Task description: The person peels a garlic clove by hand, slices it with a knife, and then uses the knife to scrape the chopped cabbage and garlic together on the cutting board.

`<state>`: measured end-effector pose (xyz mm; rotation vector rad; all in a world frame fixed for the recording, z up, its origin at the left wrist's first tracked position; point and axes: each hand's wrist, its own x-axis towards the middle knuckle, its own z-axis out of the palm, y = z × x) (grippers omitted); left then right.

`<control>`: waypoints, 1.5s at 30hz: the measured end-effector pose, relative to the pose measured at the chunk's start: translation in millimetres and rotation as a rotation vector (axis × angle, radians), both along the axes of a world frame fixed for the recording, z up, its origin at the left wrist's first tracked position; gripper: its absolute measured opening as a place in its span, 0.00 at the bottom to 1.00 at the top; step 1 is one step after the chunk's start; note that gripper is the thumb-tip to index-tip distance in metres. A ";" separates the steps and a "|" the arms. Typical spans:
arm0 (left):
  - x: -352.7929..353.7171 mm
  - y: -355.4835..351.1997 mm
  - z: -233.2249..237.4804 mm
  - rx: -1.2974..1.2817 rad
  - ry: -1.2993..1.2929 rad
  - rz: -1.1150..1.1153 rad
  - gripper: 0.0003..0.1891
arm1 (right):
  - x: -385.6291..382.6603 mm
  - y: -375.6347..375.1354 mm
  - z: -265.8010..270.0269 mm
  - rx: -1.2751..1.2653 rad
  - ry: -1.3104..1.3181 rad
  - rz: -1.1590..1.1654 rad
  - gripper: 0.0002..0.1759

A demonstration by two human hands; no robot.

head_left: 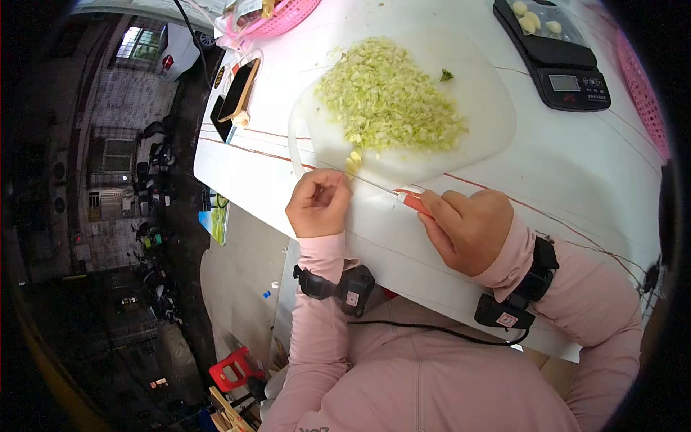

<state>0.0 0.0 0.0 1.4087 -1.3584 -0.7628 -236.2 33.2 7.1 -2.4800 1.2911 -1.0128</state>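
A knife with an orange handle (415, 204) is held in my right hand (471, 227), its thin blade pointing left over the near edge of a white cutting board (489, 108). My left hand (320, 204) is closed near the blade's tip, its fingertips curled in; what they hold, if anything, is hidden. Just above those fingers lie small yellow pieces (353, 163) on the board's near left part. A large heap of chopped pale green vegetable (392, 97) covers the board's middle, with a small dark green scrap (447, 75) at its right.
A black scale (568, 81) bearing a bag of pale round pieces (536, 19) stands at the back right. Pink baskets (284, 18) (640, 93) sit at the back left and far right. A phone (240, 90) lies on the table's left side.
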 end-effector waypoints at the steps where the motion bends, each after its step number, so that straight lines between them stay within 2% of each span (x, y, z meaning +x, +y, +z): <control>1: -0.7 0.2 0.9 0.006 0.015 0.001 0.06 | 0.1 -0.2 0.9 -0.004 -0.018 0.003 0.13; 15: -3.0 2.0 4.3 0.026 0.035 0.006 0.05 | 1.9 2.0 3.5 0.012 -0.056 0.006 0.09; 20: -2.6 1.6 3.3 0.031 0.038 0.003 0.05 | 3.7 2.0 1.0 0.005 0.057 -0.017 0.07; 22: -1.9 1.2 2.8 0.027 0.025 -0.002 0.05 | 3.3 2.4 2.8 0.014 0.055 -0.015 0.08; 23: -2.0 0.8 2.8 0.024 0.011 -0.005 0.05 | 2.9 2.3 3.9 0.022 0.053 -0.012 0.12; 26: -2.4 1.1 2.8 0.013 0.023 -0.011 0.05 | 2.9 0.0 0.9 0.005 -0.009 -0.017 0.07; 36: 0.7 1.3 -0.1 0.013 0.054 -0.018 0.05 | 2.1 1.2 1.5 0.001 -0.063 0.016 0.10; 45: 2.4 0.4 -2.9 -0.014 0.011 -0.021 0.05 | 2.9 0.8 2.5 -0.007 0.023 0.018 0.08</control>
